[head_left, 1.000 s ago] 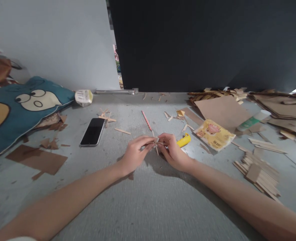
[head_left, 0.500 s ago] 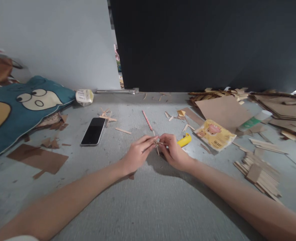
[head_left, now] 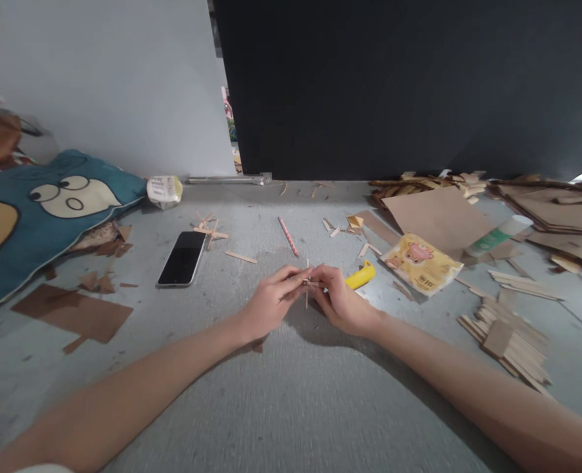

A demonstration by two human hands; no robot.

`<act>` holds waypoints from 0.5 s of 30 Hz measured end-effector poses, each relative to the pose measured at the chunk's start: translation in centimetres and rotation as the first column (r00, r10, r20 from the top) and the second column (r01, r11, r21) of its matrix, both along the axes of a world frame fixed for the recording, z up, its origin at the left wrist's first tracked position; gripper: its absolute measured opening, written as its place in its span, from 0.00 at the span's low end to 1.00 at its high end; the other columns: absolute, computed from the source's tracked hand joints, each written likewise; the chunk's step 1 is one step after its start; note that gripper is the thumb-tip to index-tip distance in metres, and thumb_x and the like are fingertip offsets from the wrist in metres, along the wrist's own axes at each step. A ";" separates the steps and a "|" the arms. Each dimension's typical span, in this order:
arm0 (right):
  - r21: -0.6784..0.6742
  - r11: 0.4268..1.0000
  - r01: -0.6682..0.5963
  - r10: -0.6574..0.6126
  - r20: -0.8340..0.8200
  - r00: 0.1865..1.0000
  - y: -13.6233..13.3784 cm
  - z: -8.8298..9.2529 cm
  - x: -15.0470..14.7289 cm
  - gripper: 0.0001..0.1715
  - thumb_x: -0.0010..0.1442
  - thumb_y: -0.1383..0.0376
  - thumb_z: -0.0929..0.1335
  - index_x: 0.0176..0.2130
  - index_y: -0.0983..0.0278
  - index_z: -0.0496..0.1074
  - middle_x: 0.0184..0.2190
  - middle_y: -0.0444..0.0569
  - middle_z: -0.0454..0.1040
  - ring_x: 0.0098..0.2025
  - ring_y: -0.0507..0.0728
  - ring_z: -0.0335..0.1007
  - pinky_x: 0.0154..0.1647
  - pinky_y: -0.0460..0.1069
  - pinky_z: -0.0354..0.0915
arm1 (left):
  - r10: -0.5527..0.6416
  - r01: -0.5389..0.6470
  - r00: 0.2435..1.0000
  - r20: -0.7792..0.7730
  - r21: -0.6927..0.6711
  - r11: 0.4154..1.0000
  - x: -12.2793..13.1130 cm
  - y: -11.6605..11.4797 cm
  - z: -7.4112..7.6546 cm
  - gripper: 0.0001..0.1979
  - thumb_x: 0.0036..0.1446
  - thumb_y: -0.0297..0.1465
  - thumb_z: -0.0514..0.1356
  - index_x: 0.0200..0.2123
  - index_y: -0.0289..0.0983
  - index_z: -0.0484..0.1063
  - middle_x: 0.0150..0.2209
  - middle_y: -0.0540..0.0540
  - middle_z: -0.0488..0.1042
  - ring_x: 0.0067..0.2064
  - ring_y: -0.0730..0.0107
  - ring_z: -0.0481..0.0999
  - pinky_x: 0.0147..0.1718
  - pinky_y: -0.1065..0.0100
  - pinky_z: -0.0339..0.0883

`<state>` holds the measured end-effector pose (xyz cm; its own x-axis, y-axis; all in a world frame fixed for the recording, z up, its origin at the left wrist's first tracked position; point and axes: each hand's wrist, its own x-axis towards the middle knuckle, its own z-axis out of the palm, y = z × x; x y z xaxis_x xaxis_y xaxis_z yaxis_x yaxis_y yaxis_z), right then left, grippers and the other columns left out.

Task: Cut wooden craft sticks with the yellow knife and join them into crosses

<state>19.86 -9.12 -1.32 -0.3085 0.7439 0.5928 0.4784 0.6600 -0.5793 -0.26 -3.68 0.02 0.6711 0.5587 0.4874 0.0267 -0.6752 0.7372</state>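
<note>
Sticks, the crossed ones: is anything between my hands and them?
Nothing visible. The left hand and right hand both pinch the sticks with their fingers, just above the grey surface. The yellow cutter lies apart, beyond the right hand.

L hand (head_left: 271, 303), R hand (head_left: 343, 303), both pinching stick piece (head_left: 307, 284), phone (head_left: 182, 258) nearby

No lettering can be read (print on the yellow packet (head_left: 422, 263) blurs)
</note>
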 end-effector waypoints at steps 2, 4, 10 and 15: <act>-0.033 0.999 0.015 -0.016 -0.007 1.000 0.0 -0.1 0.1 0.08 0.78 0.59 0.56 0.54 0.58 0.54 0.40 0.50 0.70 0.35 0.55 0.72 0.33 0.51 0.70 | 0.031 -0.030 0.999 0.015 -0.044 0.999 0.0 0.0 0.0 0.19 0.73 0.37 0.56 0.64 0.44 0.73 0.51 0.41 0.77 0.51 0.64 0.79 0.53 0.60 0.73; -0.075 0.997 0.027 -0.029 -0.028 0.999 -0.1 -0.2 0.1 0.07 0.79 0.59 0.55 0.53 0.58 0.53 0.37 0.47 0.69 0.31 0.53 0.69 0.29 0.49 0.68 | 0.064 -0.057 0.997 0.046 -0.133 0.989 0.1 -0.1 0.0 0.21 0.72 0.39 0.58 0.65 0.44 0.71 0.52 0.41 0.77 0.50 0.64 0.80 0.53 0.60 0.74; -0.118 0.993 0.027 -0.037 -0.087 0.996 -0.1 -0.2 0.2 0.07 0.78 0.59 0.56 0.53 0.58 0.52 0.37 0.47 0.70 0.31 0.54 0.71 0.30 0.49 0.69 | 0.138 -0.122 0.990 0.024 -0.338 0.933 0.3 -0.6 0.7 0.17 0.70 0.44 0.59 0.50 0.37 0.76 0.40 0.42 0.81 0.39 0.65 0.82 0.42 0.64 0.76; -0.139 0.990 -0.024 0.013 -0.078 0.997 -0.2 0.3 -0.1 0.05 0.78 0.60 0.56 0.51 0.57 0.54 0.37 0.49 0.74 0.34 0.56 0.76 0.30 0.50 0.70 | 0.120 -0.120 0.993 -0.014 -0.257 0.959 0.2 -0.9 1.1 0.14 0.71 0.38 0.57 0.46 0.36 0.79 0.35 0.44 0.82 0.38 0.66 0.82 0.41 0.65 0.75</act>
